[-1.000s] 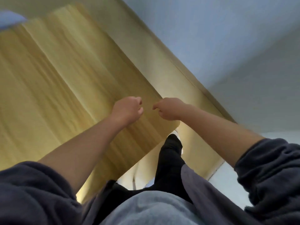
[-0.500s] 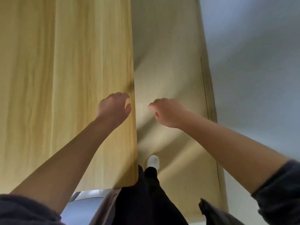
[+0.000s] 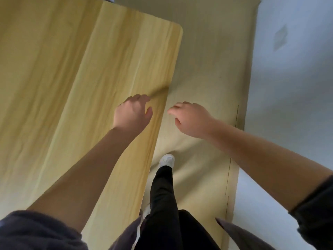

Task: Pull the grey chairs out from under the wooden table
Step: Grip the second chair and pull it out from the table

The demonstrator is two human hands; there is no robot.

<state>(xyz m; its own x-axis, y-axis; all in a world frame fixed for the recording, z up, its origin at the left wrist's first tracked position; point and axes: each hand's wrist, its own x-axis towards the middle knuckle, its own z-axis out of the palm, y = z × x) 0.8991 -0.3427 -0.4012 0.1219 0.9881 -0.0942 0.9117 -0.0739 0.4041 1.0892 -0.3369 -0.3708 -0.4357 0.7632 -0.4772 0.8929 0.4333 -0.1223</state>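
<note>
Seen from above: the left hand (image 3: 132,112) hovers over the wooden tabletop (image 3: 75,91) near its right edge, grip loosely open and empty. The right hand (image 3: 192,119), also open, hangs over the beige floor (image 3: 207,69). No chairs are visible.

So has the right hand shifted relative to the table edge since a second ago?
Yes. The right hand was over the table near its edge; now it is off it, over the floor to the right of that edge, empty.
</note>
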